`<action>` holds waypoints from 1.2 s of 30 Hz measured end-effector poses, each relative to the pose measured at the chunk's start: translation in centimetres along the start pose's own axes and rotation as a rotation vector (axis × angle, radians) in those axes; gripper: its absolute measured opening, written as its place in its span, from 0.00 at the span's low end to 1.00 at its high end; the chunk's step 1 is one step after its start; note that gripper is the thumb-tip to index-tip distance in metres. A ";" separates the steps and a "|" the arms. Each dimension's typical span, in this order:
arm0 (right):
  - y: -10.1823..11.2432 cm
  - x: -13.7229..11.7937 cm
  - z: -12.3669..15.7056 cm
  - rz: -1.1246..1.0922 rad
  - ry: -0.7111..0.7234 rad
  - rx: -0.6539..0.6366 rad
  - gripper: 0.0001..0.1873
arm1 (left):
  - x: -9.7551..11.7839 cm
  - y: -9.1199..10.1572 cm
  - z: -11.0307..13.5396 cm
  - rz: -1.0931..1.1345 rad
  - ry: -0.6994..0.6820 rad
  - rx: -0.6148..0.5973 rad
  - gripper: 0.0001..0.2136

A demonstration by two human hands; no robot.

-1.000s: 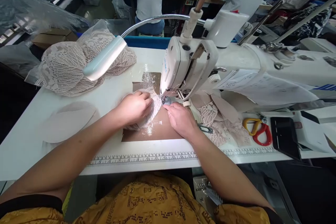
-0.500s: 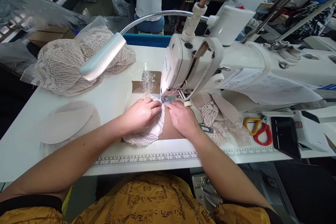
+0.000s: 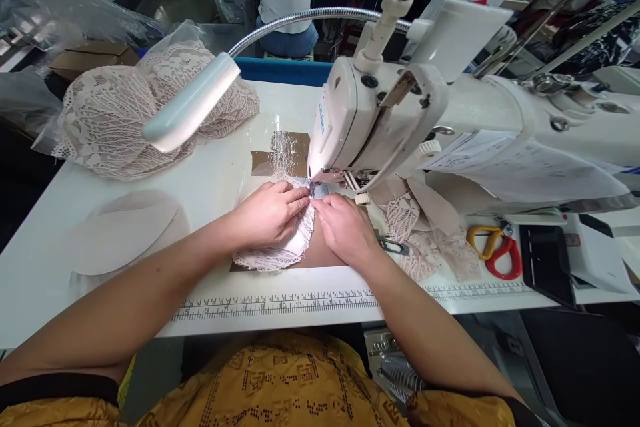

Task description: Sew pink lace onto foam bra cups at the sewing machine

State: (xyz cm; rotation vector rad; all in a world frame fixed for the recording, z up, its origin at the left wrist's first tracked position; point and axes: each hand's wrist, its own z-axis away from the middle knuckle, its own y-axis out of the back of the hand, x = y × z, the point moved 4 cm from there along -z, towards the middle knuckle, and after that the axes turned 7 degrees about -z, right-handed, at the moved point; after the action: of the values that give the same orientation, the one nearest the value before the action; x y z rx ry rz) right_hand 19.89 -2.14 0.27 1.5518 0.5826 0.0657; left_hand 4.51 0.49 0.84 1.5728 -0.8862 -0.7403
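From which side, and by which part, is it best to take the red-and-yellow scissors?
Probably by the red loop of the scissors, from the table's near edge: this loop lies nearest that edge, uncovered, while the flat black object crowds its right.

left hand on lace piece | right hand by sewing machine | lace bundle far left | scissors right

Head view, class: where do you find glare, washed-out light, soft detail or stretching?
Head view: white glare streaks the shiny brown patch beyond the left hand; head view: the lace piece beneath that hand looks pale and brightly lit; head view: the clear plastic at upper left looks soft; head view: both forearms seem stretched toward the lower corners, probably wide-lens distortion.
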 end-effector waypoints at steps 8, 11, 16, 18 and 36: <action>0.3 -0.2 0.6 -0.072 0.078 0.057 0.18 | -1.5 1.6 0.0 -0.021 0.104 0.014 0.19; 0.3 -0.7 1.2 -0.161 0.202 0.072 0.17 | -3.1 3.5 0.5 -0.141 0.373 -0.019 0.18; 0.0 -1.5 1.8 -0.195 0.319 0.001 0.15 | -5.5 4.1 2.5 -0.324 0.701 -0.420 0.15; 0.0 -1.6 1.9 -0.192 0.329 -0.016 0.14 | -5.9 3.7 3.3 -0.220 0.697 -0.450 0.11; 0.3 -0.5 1.0 -0.049 0.201 -0.030 0.18 | -3.8 0.7 3.5 1.405 0.793 -0.128 0.19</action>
State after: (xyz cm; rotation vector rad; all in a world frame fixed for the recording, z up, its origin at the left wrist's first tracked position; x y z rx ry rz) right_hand 19.96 -3.28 0.64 1.5106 0.7740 0.1940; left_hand -0.51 1.91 0.92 0.6621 -1.0071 0.7648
